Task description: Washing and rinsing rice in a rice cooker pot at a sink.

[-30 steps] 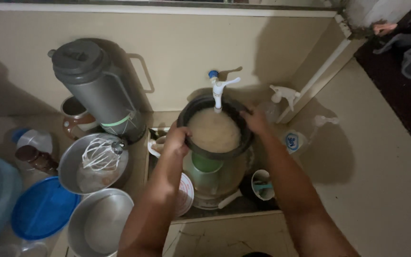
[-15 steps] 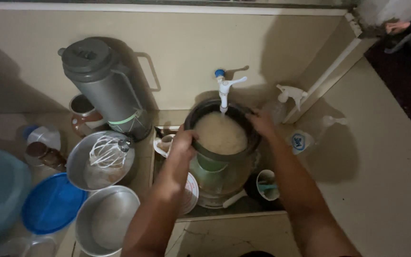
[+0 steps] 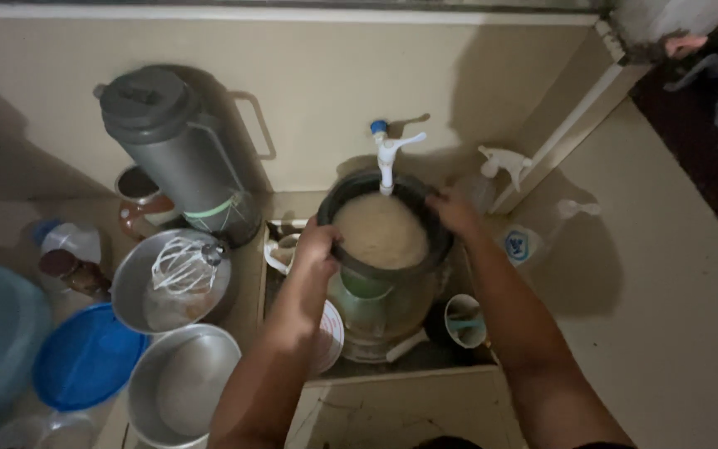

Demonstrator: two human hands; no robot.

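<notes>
under the tap [image 3: 388, 158], both hands grip a dark pot [image 3: 384, 237] of cloudy water over the sink [image 3: 392, 362].

left hand [image 3: 316, 247] is clamped on the pot's left rim, right hand [image 3: 452, 212] on its right rim near the back; the pot sits high above the sink's middle, its back rim just below the white tap spout. beneath it in the sink stands a larger metal pot [image 3: 376, 312], with a cup [image 3: 464, 320] toward the sink's right edge and a plate [image 3: 326, 337] at the left edge. on the counter left of the sink: a grey jug [image 3: 172, 150] by the back wall, a bowl [image 3: 168, 283] holding a whisk [image 3: 183, 264], an empty bowl [image 3: 180, 387] nearer the front, and a blue lid [image 3: 85, 357]. a spray bottle [image 3: 496, 170] stands right of the tap.
</notes>
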